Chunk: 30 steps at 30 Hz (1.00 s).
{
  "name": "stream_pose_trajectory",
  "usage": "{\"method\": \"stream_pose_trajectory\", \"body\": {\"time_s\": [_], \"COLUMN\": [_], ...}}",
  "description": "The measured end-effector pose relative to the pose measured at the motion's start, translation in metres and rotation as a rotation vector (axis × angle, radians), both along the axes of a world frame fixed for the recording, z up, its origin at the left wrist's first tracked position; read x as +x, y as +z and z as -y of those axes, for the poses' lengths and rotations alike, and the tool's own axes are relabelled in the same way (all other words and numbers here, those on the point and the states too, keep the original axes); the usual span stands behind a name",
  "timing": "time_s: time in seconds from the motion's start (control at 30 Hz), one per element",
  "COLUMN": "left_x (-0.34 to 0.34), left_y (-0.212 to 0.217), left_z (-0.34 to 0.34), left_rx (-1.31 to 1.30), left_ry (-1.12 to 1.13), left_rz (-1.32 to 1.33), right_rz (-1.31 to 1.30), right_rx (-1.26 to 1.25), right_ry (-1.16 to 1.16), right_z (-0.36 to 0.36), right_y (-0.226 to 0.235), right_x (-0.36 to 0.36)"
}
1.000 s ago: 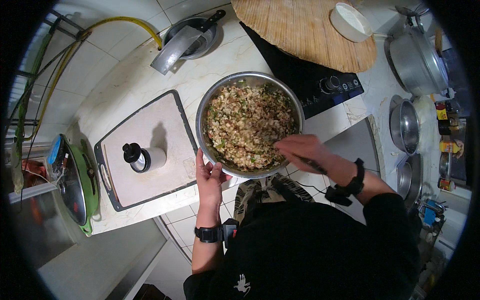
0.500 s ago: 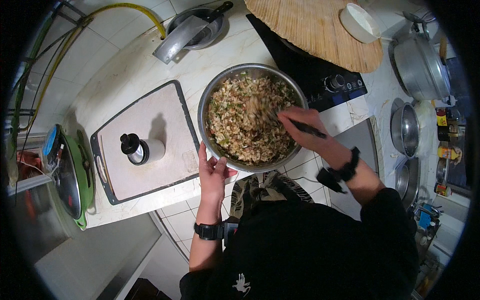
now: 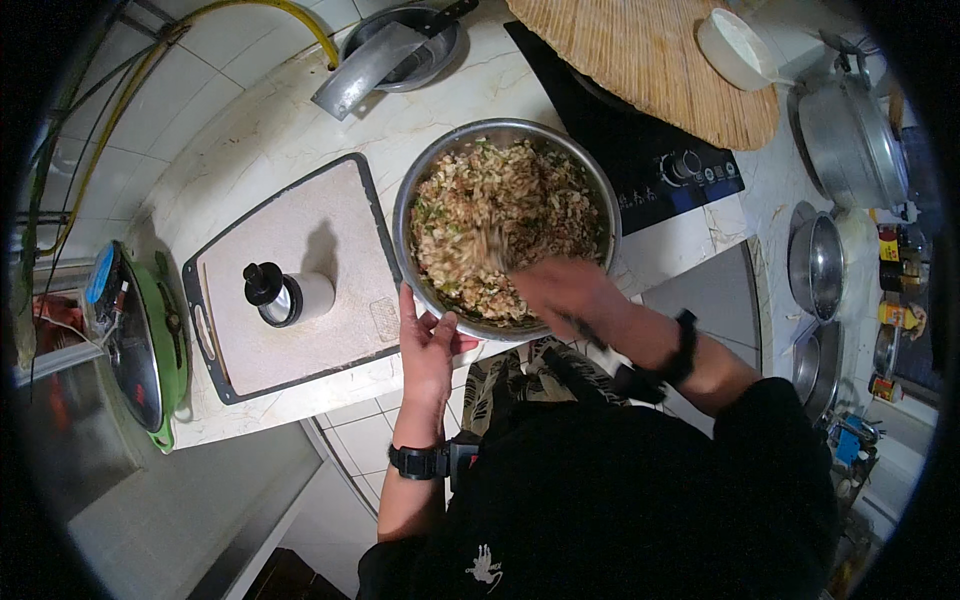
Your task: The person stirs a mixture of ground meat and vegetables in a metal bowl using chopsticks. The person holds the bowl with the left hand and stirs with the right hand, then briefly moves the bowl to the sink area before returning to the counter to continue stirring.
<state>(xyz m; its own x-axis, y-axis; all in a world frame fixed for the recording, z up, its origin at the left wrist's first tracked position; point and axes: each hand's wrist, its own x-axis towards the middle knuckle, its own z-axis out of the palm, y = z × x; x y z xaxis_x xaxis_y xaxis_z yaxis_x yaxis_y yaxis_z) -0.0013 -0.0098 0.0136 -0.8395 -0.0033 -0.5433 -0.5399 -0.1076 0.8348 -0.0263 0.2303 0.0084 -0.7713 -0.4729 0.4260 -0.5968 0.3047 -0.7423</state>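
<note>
Compared with half a second ago, the right hand has swung from about half past three to nearer five o'clock over the large round stainless-steel bowl, fingers closed around a slim dark handle. The handle's far end blurs into the chopped pale-brown mix flecked with green, so its shape cannot be told. The left hand has stayed at seven o'clock, gripping the rim.

The bowl sits at the near edge of the pale marbled counter. Just beside it, toward half past eight, lies a beige dark-edged cutting board bearing a white cylindrical bottle with a black top. At eleven, a broad steel cleaver rests across a round metal basin. A black glass cooktop crowds the bowl at two o'clock, partly covered by a round tan slatted mat carrying a white bowl. The right hand and forearm hide the rim around five.
</note>
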Motion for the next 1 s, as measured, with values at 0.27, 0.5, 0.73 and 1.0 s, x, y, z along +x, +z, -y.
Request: {"method": "stream_pose_trajectory", "body": {"time_s": [0.27,0.5,0.73,1.0], "left_x": [-0.001,-0.002,-0.002,-0.025], "left_y": [-0.001,-0.001,-0.003,0.006], "left_z": [0.003,0.005,0.004,0.030], "left_rx": [-0.004,-0.040,-0.001,-0.167], "left_ry": [-0.001,0.008,0.020,-0.079], "left_rz": [0.041,0.027,0.027,0.034], "right_rz": [0.155,0.181,0.035,0.121], "right_rx": [0.042,0.060,0.144,0.104], "right_ry": [-0.111,-0.196,0.020,-0.159], "right_z": [-0.003,-0.005,0.010,-0.050], "right_y": [-0.007,-0.001,0.010,0.047], "right_x": [-0.018,-0.016,-0.006,-0.035]}}
